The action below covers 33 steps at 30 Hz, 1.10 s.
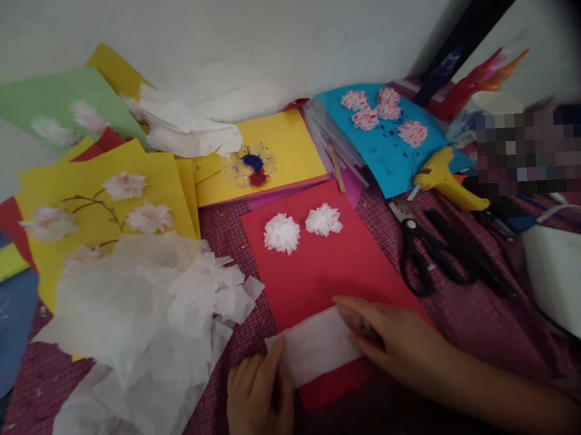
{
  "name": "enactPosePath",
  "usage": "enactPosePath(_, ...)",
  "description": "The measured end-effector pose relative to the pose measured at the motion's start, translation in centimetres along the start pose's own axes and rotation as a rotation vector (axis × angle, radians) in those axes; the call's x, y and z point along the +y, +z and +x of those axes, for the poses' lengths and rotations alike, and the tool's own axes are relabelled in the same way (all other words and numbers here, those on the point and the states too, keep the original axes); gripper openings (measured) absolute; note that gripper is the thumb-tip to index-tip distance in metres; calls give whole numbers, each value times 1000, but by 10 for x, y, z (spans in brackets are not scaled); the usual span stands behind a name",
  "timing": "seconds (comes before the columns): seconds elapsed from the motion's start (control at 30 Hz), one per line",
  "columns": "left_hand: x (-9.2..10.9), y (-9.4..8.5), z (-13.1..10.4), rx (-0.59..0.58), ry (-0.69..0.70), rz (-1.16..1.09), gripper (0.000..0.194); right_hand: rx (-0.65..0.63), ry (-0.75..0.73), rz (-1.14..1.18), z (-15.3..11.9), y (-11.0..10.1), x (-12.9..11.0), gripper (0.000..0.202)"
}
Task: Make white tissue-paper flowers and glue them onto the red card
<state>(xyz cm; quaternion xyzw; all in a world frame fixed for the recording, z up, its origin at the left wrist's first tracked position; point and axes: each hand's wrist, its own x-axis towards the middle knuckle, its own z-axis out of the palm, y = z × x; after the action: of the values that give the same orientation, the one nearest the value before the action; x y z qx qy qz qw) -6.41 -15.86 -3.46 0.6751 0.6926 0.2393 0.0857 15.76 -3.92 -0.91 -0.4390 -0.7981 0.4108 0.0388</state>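
With the clock centred on the white paper strip (317, 349), twelve towards the wall, I see the left hand (260, 391) at eight o'clock, fingers curled and one tip on the strip's end. The right hand (399, 341) is at three, its fingers around the other end. The hands are apart; from here I cannot tell whether either pinches or merely presses. The strip lies across the near part of a red sheet (332, 267), which bears two white paper flowers (281, 233) towards twelve. Crumpled white tissue (130, 323) heaps at nine. Black-handled scissors (412, 230) lie at two, with a yellow glue gun (447, 175) beyond them, near a blue sheet (381, 144) of pink flowers at one. A yellow flowered sheet (87, 199) sits at ten.
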Motion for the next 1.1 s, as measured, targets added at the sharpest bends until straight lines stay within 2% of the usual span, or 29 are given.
enactPosePath(0.17,-5,-2,1,-96,99,18,33,28,-16,-26,0,2,2,55)
enactPosePath(0.4,-4,0,1,-67,80,51,27,44,-51,-68,4,1,5,56)
enactPosePath(0.47,-3,1,1,-59,65,73,26,113,-38,-101,5,-10,8,50)
enactPosePath(0.53,0,1,3,-54,49,88,24,247,-22,-157,0,-23,10,43)
enactPosePath(0.6,3,3,4,-38,30,100,22,357,-73,-195,-10,-34,5,34)
enactPosePath(0.67,6,4,5,-15,23,114,18,320,-207,-188,-22,-37,-5,30)
enactPosePath(0.77,10,2,6,14,32,135,17,73,-406,-210,-33,-18,-21,31)
enactPosePath(0.83,11,-4,8,-29,53,149,19,2,-492,-301,-31,4,-24,30)
enactPosePath(0.97,20,-29,29,-238,83,237,16,82,-531,-436,-19,38,-13,24)
enactPosePath(1.03,29,-36,48,-316,89,270,12,88,-524,-456,-17,43,-8,22)
enactPosePath(1.1,38,-37,67,-383,111,227,13,92,-527,-464,-17,44,-7,20)
